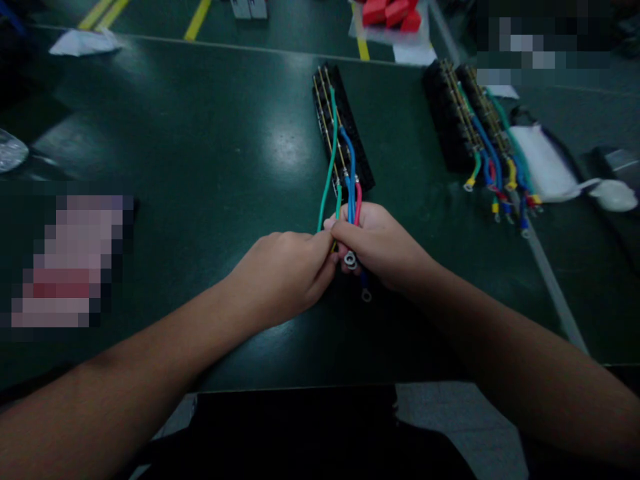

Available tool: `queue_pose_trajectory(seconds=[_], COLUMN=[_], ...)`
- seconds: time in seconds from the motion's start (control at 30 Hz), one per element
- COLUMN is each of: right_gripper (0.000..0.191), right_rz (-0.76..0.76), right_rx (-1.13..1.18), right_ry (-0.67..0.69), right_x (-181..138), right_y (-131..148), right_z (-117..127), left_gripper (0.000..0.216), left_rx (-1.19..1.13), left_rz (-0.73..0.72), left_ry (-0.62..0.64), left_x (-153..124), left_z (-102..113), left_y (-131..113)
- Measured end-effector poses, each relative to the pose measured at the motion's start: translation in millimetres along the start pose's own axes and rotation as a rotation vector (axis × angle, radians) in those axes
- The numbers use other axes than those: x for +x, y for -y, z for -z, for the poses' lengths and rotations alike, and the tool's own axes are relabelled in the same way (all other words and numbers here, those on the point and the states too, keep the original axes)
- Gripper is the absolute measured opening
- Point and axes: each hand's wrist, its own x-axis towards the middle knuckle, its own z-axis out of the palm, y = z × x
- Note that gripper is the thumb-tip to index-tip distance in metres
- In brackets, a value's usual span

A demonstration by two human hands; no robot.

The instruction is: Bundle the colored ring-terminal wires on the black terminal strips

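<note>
A long black terminal strip (345, 127) lies on the dark green table (175, 153), running away from me. Green, blue and red wires (345, 187) lead from it down into my hands. My right hand (383, 243) is closed round the bundle of wires, whose ring terminals (350, 259) stick out below the fingers. My left hand (283, 273) is closed too and pinches the wires where it meets the right hand, just near the strip's close end.
Two more black terminal strips (465, 113) with coloured wires lie to the right, beside a white cloth (545, 167). Red parts in a clear bag (395, 13) sit at the far edge. The table's front edge runs just below my forearms.
</note>
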Motion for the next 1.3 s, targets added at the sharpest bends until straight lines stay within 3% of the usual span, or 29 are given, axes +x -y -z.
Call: queue_pose_trajectory(seconds=[1.3], right_gripper=[0.030], right_rz=[-0.039], right_rx=[0.027], right_ry=[0.004], right_x=[-1.6], right_y=[2.8], right_z=[-0.5], left_gripper=[0.042], left_rx=[0.028], left_rz=[-0.016], left_ry=[-0.005], left_x=[-2.0], left_z=[2.7], left_y=[-0.4])
